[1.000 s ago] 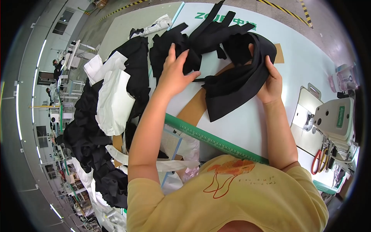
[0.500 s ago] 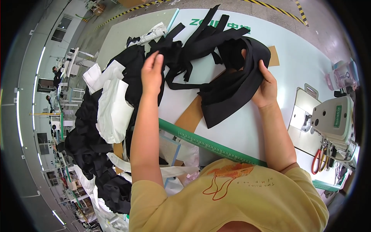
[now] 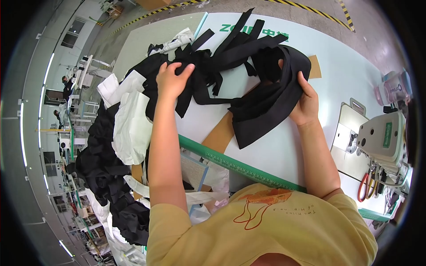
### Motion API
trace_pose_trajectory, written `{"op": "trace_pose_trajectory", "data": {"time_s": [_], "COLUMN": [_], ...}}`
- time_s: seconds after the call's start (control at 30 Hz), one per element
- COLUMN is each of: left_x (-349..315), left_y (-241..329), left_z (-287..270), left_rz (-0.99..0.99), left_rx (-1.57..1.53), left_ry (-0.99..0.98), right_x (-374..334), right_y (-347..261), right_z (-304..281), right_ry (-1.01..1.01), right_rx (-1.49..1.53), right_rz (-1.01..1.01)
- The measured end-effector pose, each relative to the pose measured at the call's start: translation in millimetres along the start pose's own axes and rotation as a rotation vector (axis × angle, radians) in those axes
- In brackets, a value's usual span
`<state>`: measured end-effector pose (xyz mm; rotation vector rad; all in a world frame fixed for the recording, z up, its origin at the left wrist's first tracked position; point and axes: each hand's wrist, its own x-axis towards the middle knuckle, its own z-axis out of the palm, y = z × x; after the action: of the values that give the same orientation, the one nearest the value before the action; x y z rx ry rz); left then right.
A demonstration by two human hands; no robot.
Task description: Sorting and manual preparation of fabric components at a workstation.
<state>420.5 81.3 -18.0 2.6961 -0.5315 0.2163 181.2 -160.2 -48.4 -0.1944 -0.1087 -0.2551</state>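
A black fabric heap (image 3: 104,150) with white cloth (image 3: 131,128) on it lies near the left hand (image 3: 173,82), whose thumb and fingers stand parted over black cloth (image 3: 184,104); whether they pinch any cannot be told. Rightward, a folded black fabric bundle (image 3: 266,106) bends into the right hand (image 3: 306,104), wrapped around its right end. A green ruler strip (image 3: 239,166) crosses the near side; white tabletop (image 3: 341,75) stretches toward the sewing machine (image 3: 382,133).

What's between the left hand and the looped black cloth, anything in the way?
Yes: loose black strips lie between the left hand and the looped black cloth; one narrow strip reaches that cloth. Nothing visible separates it from the right hand.
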Motion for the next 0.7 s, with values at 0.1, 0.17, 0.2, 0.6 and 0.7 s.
{"op": "trace_pose_trajectory", "data": {"time_s": [0.1, 0.17, 0.2, 0.6, 0.7], "left_x": [4, 5, 5, 2, 1], "left_y": [10, 16, 19, 25, 33], "left_z": [15, 23, 27, 48, 45], "left_rz": [-0.070, -0.057, -0.044, -0.015, -0.020], "left_rx": [-0.057, -0.058, -0.006, 0.064, -0.018], "left_ry": [-0.091, -0.146, -0.153, 0.006, -0.098], "right_x": [0, 0, 0, 0, -1], "right_y": [0, 0, 0, 0, -3], "right_z": [-4, -4, -3, 1, -4], "right_ry": [-0.018, -0.038, -0.004, 0.003, 0.006], "right_rx": [0.022, 0.044, 0.029, -0.005, -0.005], "right_rz": [0.012, 0.020, 0.018, -0.009, -0.008]}}
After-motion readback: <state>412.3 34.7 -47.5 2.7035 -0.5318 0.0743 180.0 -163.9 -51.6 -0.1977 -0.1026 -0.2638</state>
